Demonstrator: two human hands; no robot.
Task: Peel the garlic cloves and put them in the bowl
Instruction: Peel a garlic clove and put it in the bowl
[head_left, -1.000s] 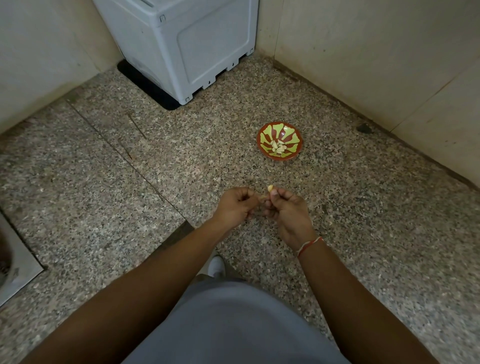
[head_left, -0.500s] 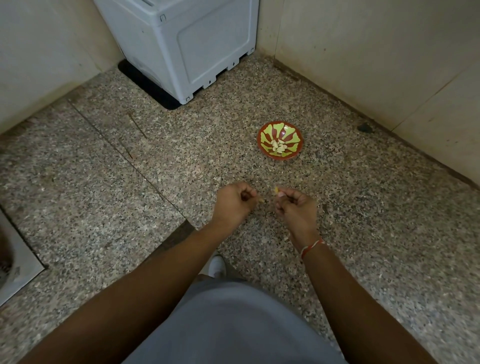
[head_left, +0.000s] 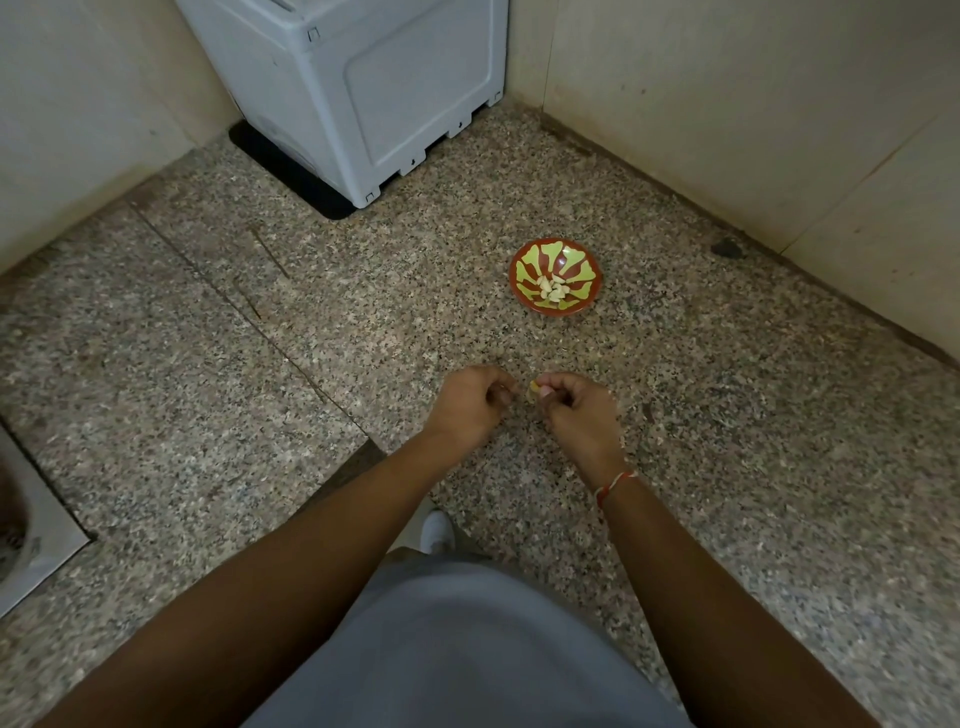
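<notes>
Both curled hands near, right hand (head_left: 579, 410) pinching garlic clove (head_left: 533, 391).

A speckled granite floor (head_left: 218, 426) is seen. At one o'clock a red-and-green bowl (head_left: 566, 262) is set on it, peeled cloves (head_left: 551, 292) heaped inside. At eleven o'clock a grey appliance (head_left: 363, 88) is stood upon a black mat (head_left: 280, 166).

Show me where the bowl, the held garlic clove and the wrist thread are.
bowl (head_left: 519, 267): head view, on its red rim at the left.
garlic clove (head_left: 532, 387): head view, on its pale exposed tip.
wrist thread (head_left: 615, 480): head view, on the band across the right wrist.
</notes>
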